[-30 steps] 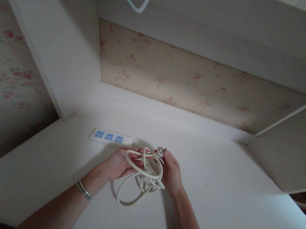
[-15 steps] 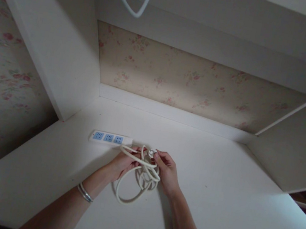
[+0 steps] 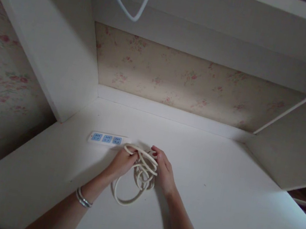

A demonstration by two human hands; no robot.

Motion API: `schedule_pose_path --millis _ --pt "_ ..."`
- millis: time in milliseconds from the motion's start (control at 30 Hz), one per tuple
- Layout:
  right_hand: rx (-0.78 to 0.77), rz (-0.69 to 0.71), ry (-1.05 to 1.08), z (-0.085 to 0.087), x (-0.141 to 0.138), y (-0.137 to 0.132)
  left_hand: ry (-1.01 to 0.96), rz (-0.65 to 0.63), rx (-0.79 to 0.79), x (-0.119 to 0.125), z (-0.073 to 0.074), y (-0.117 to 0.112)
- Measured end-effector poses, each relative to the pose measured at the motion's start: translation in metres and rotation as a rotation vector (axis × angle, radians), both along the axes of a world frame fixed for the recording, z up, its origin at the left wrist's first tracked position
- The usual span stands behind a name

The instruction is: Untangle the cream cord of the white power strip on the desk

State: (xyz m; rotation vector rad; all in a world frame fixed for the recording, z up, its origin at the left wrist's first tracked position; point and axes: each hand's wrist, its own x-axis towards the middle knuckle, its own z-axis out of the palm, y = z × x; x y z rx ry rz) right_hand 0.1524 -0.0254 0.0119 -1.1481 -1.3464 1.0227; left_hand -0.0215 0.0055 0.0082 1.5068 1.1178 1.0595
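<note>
A white power strip (image 3: 107,139) with three blue sockets lies on the white desk (image 3: 214,203). Its cream cord (image 3: 138,176) is bunched in loose coils just right of the strip, resting on the desk. My left hand (image 3: 121,163), with bangles on the wrist, is closed round the left side of the coils. My right hand (image 3: 163,169) presses on the right side of the coils, fingers curled over the cord; the plug is hidden under them.
The desk sits in a white alcove with a side panel (image 3: 60,52) at left, floral wallpaper (image 3: 188,81) behind and a panel (image 3: 291,145) at right. A white cable (image 3: 129,9) hangs in a loop from the shelf above.
Both hands have lowered the coiled cord from just above the desk onto its surface and drawn it slightly left toward the power strip. The plug, seen at my right fingertips before, is now covered.
</note>
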Motion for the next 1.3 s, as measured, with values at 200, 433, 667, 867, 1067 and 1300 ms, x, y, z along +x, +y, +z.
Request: schedule_pose_path --millis 200,433,667,867,1067,1300 --pt "0.156 0.146 -0.057 0.010 -0.006 -0.010 0.298 0.138 0.156 -0.006 -0.002 0.003" --pt "-0.034 -0.071 0.280 0.006 -0.011 -0.002 0.400 0.263 0.210 -0.007 -0.001 0.001" --pt "-0.206 -0.110 0.430 0.001 -0.005 0.006 0.271 0.313 0.125 -0.009 0.002 0.003" --pt "0.036 -0.238 0.318 -0.002 0.000 0.005 0.402 0.341 0.298 -0.010 0.002 -0.001" --pt "0.132 -0.142 -0.017 -0.003 -0.016 -0.007 0.467 0.377 0.335 -0.011 0.000 -0.004" --pt "0.245 -0.172 -0.180 -0.014 -0.017 0.000 0.368 0.315 0.219 -0.013 0.003 0.000"
